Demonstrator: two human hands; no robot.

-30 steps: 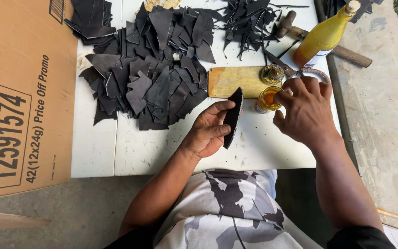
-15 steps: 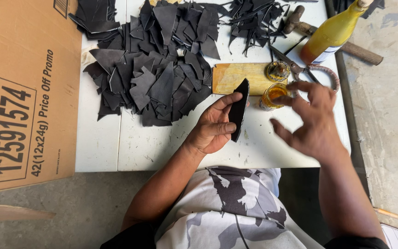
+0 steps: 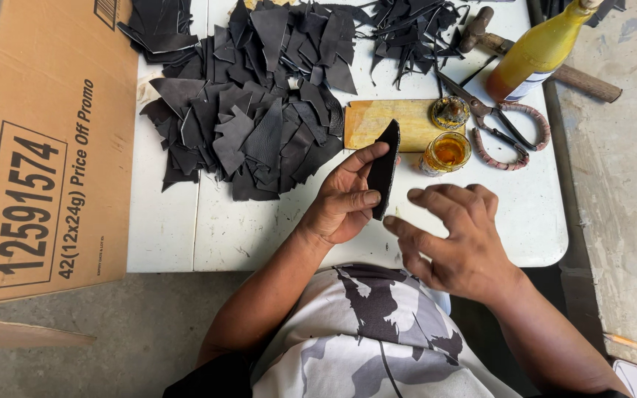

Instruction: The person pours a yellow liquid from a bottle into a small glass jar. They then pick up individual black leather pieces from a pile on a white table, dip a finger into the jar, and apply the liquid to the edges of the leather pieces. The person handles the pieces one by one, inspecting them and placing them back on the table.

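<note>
The left hand (image 3: pixel 344 199) holds a black leather piece (image 3: pixel 385 169) upright on edge above the white table (image 3: pixel 223 236), its fingers pinching the narrow, pointed strip between thumb and fingertips. The piece stands just near of a small wooden board (image 3: pixel 377 118) lying flat on the table. The right hand (image 3: pixel 458 236) hovers just right of the piece, apart from it, fingers spread and loosely curled, holding nothing. Far of the right hand sits a small open glass jar (image 3: pixel 446 152) of amber liquid, with its lid (image 3: pixel 450 112) just beyond it. Scissors (image 3: pixel 506 125) with wrapped handles lie to the right of the jar. A yellow bottle (image 3: pixel 536 51) stands at the far right, beside a hammer (image 3: pixel 547 63) lying on the table edge. A large heap of black leather scraps (image 3: pixel 252 110) covers the far middle of the table, and a tangle of thin black trimmings (image 3: pixel 407 29) lies beyond the board. A brown cardboard box (image 3: pixel 38 140) stands at the left.
</note>
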